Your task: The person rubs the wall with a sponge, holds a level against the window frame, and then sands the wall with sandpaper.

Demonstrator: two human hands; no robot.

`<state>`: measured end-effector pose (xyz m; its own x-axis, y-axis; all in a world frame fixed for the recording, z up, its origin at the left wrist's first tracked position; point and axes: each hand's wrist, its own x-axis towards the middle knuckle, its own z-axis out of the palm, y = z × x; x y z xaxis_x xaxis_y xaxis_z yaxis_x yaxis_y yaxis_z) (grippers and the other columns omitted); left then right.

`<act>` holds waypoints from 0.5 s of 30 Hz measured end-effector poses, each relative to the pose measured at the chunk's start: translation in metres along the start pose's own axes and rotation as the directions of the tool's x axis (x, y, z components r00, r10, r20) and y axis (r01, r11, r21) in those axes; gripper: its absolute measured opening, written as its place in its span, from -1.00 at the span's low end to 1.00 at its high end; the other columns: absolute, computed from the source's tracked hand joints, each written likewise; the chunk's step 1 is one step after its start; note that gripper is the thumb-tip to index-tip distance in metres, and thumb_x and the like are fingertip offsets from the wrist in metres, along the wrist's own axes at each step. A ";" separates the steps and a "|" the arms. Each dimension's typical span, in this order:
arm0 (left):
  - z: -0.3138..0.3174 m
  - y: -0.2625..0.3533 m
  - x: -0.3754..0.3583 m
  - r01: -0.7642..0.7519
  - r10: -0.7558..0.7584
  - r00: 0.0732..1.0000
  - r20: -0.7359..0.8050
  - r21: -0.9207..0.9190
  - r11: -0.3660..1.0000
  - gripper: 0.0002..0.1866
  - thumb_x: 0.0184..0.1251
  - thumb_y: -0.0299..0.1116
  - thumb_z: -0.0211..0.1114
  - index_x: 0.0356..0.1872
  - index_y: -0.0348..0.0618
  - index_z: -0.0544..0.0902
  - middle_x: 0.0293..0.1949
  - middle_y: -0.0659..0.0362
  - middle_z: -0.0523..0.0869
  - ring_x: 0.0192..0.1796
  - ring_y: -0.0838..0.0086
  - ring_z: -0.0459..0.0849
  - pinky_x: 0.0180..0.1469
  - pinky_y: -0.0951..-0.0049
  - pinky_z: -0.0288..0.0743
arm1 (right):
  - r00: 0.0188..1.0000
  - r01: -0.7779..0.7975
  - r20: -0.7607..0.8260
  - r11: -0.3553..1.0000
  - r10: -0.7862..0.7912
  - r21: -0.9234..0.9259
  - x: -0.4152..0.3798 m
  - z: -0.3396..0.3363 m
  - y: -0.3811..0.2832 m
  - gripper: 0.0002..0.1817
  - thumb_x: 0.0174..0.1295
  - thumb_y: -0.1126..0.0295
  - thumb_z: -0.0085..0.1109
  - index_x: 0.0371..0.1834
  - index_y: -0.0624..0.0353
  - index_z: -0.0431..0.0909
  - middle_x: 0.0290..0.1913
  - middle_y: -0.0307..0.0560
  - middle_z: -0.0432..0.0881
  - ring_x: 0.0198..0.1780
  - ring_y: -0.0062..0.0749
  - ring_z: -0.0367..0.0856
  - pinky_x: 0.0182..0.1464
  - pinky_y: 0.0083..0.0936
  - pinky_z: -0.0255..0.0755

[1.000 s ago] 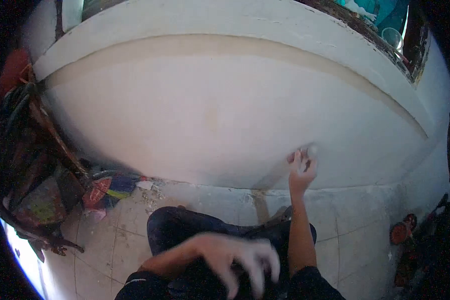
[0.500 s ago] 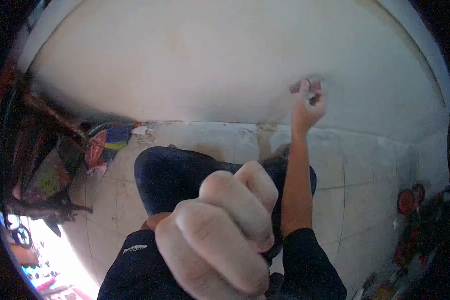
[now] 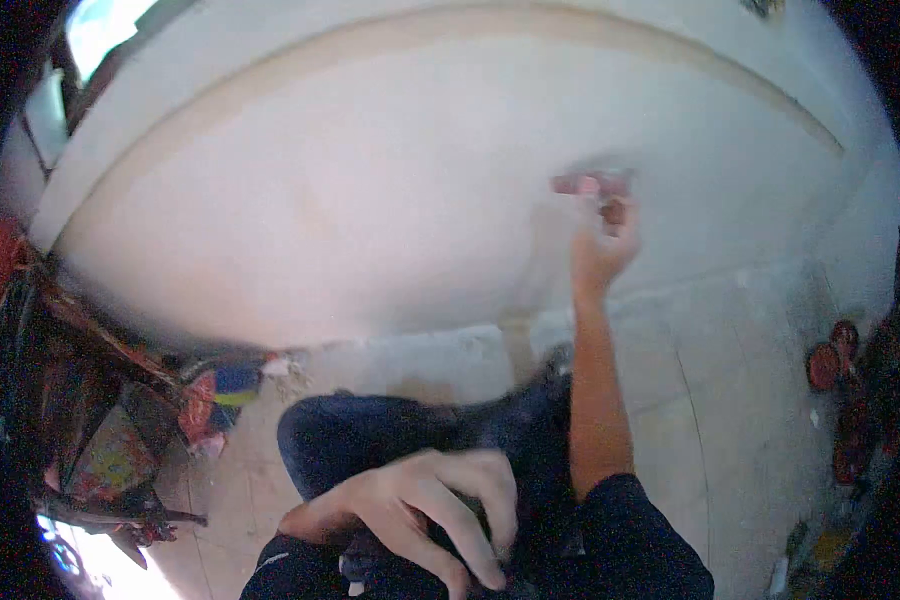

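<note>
Against the pale wall [image 3: 370,170], my right hand [image 3: 602,240] is closed on a small reddish-brown piece that looks like folded sandpaper [image 3: 570,184]. The sandpaper seems pressed to the wall's surface, though motion blurs its outline. My right arm stretches up from the lap to reach it. Low in the view, over my dark trousers, my left hand [image 3: 435,505] hangs with its fingers bent and apart. Nothing shows between those fingers. It is nearest to my lap and touches neither the wall nor the sandpaper.
I sit on a tiled floor [image 3: 660,430] close to the wall's foot. Cloths and bags [image 3: 120,450] are heaped at the left, beside a bright opening. Round red objects [image 3: 823,366] and dark clutter stand at the right. A ledge [image 3: 450,15] runs along the wall's top.
My left hand has dropped away from the camera and opened from a fist. The view has tilted up, showing more wall. My right hand keeps the sandpaper, slightly farther left in view.
</note>
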<state>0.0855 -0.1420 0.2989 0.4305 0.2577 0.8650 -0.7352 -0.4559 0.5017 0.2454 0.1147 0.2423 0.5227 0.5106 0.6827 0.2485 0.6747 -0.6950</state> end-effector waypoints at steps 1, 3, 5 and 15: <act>-0.006 0.005 -0.006 0.113 -0.111 0.990 0.090 -0.007 0.994 -0.73 0.37 -0.26 0.48 -0.06 -0.24 0.81 -0.13 0.05 0.75 -0.06 0.24 0.69 -0.05 0.26 0.53 | 0.999 0.032 -0.005 0.995 -0.033 -0.094 0.018 0.005 -0.011 -0.73 0.34 0.19 0.46 -0.25 0.18 0.68 -0.34 -0.32 0.67 -0.31 -0.67 0.54 -0.23 -0.65 0.40; -0.028 0.012 -0.021 0.384 -0.400 0.887 0.232 0.112 0.917 -0.49 0.46 0.00 0.33 0.17 -0.24 0.69 0.13 0.00 0.68 0.13 0.13 0.65 0.17 0.14 0.50 | 1.000 0.002 -0.015 1.000 -0.001 0.025 0.045 0.030 -0.050 -0.72 0.34 0.18 0.46 -0.27 0.18 0.68 -0.35 -0.33 0.67 -0.32 -0.66 0.53 -0.24 -0.65 0.41; -0.036 -0.001 -0.044 0.672 -0.701 0.666 0.255 0.203 0.712 -0.40 0.38 -0.03 0.42 0.31 -0.18 0.60 0.23 0.00 0.66 0.22 0.16 0.62 0.30 0.14 0.48 | 0.998 -0.037 -0.037 0.988 0.043 0.147 0.048 0.029 -0.063 -0.72 0.34 0.18 0.47 -0.29 0.18 0.68 -0.37 -0.33 0.67 -0.34 -0.66 0.53 -0.24 -0.64 0.41; -0.163 -0.108 -0.252 0.735 -0.863 0.172 -0.476 0.645 -0.209 -0.33 0.46 0.14 0.26 0.42 -0.06 0.50 0.32 -0.07 0.61 0.37 0.05 0.55 0.44 0.08 0.40 | 0.945 0.158 0.286 0.987 -0.156 0.016 -0.031 0.048 -0.028 -0.76 0.27 0.22 0.50 -0.30 0.15 0.69 -0.39 -0.24 0.73 -0.35 -0.56 0.63 -0.24 -0.51 0.51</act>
<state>-0.0291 -0.0193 0.0276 0.4590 0.8429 -0.2808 0.8079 -0.2645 0.5266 0.1836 0.1055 0.2516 0.2222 0.5303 0.8182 0.3152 0.7550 -0.5750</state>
